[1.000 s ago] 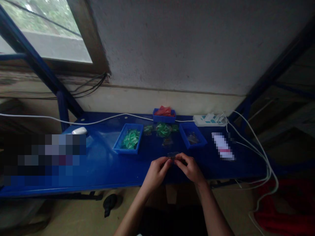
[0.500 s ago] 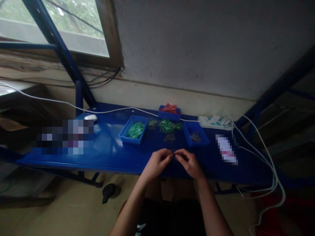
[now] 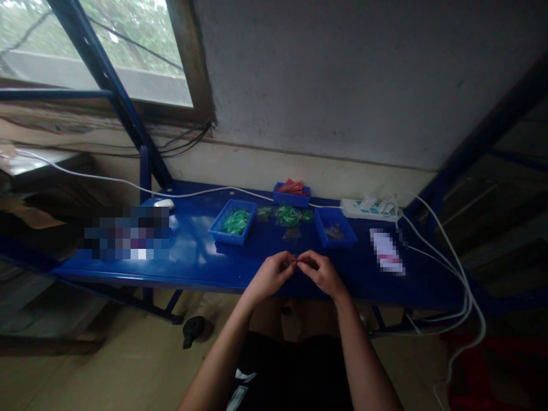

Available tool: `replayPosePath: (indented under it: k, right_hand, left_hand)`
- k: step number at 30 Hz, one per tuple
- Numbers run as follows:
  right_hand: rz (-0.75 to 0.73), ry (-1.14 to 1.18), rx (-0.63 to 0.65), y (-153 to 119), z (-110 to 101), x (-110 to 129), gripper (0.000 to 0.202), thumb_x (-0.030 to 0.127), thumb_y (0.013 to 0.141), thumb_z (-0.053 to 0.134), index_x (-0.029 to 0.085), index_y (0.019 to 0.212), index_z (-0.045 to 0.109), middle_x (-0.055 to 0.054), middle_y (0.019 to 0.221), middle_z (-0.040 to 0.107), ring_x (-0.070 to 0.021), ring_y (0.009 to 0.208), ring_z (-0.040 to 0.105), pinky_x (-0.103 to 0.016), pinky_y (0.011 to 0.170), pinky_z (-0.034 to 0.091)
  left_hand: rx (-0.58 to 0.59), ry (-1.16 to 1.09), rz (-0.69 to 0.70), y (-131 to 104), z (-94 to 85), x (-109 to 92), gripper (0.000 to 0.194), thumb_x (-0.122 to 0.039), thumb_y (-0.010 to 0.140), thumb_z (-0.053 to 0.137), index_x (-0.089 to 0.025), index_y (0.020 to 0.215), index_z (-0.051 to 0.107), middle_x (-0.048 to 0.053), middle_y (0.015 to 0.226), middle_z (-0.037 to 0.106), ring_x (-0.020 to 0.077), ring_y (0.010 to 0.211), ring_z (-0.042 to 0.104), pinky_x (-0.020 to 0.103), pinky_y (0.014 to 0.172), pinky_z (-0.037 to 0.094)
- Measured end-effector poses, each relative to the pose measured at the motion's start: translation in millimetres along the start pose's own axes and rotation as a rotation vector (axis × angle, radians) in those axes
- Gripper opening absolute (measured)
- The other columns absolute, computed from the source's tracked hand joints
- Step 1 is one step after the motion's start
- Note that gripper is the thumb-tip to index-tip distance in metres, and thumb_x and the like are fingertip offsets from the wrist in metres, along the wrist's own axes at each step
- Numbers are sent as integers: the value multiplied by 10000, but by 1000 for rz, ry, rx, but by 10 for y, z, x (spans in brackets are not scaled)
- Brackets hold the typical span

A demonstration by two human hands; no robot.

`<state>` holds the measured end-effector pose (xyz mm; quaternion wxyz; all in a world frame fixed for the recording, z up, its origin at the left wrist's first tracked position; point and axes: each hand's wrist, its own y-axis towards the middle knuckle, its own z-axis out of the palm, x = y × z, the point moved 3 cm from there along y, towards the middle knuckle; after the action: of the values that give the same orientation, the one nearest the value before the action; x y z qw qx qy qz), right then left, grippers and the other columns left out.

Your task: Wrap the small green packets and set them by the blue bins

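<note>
A blue table [image 3: 188, 268] runs along the wall under the window, and everything here is easiest placed from its front edge. At the far left of that edge sits a blurred patch, and behind it, toward the back, a small white object [image 3: 164, 203] lies beside a white cable [image 3: 107, 180] that trails off past the table's left end. Further right, back from the front edge, a blue tray of green packets [image 3: 233, 223] stands with bare tabletop in front of it, wide open down to the rim. Right of that tray a loose heap of green packets [image 3: 287, 215] lies on the surface, and behind it, hard against the back edge, a small blue tray of red pieces [image 3: 291, 192]. Just above the front edge, near its middle, the person's left hand [image 3: 269, 275] and right hand [image 3: 322, 274] meet fingertip to fingertip, both pinched closed on a tiny dark piece [image 3: 297, 262] that hangs between them; it is too small and dim to name. Both forearms come in over the rim from below, leaving clear surface on either side of the hands. Right of the heap a third blue tray [image 3: 335, 228] holds a few dark bits. Beyond it lies another blurred patch, and at the back edge a white power strip [image 3: 369, 208], its cords [image 3: 460, 274] looping off the right end of the table.
</note>
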<state>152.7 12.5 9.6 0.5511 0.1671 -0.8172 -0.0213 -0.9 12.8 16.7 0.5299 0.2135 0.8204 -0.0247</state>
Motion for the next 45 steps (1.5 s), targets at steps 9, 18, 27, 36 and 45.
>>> replayPosePath:
  k: [9,18,27,36,45]
  right_hand:
    - [1,4,6,11,2,-16,138,318,798,582,185,809,615,-16,762,664,-163,724,610,-270,676,449]
    - [-23,-77,38,-23,18,40,136,294,823,526,184,761,576,0,717,608,-148,692,557,-256,666,410]
    - [-41,-74,32,-21,-3,69,158,298,822,505,184,716,537,17,660,559,-128,639,504,-238,616,387]
    - [-35,-90,-19,1,-9,19,96,275,787,519,194,736,535,17,664,561,-131,619,502,-243,584,380]
    - [-31,-73,-19,-4,11,14,80,271,775,516,195,751,522,15,666,554,-138,633,518,-248,605,391]
  left_hand:
    - [-37,-18,16,11,24,60,132,-267,804,492,-153,773,551,-29,636,513,105,592,439,209,559,322]
    - [1,73,-2,38,53,75,59,-224,747,504,-166,746,519,-47,636,486,102,595,433,217,571,312]
    - [24,44,-6,37,51,44,174,-316,806,497,-158,743,535,-45,625,498,98,584,427,212,557,309]
    - [17,-15,48,38,21,12,255,-377,858,486,-148,808,587,-17,674,572,111,619,478,211,571,347]
    - [34,-67,28,44,26,30,188,-320,818,527,-141,805,581,-24,667,548,101,604,460,205,561,344]
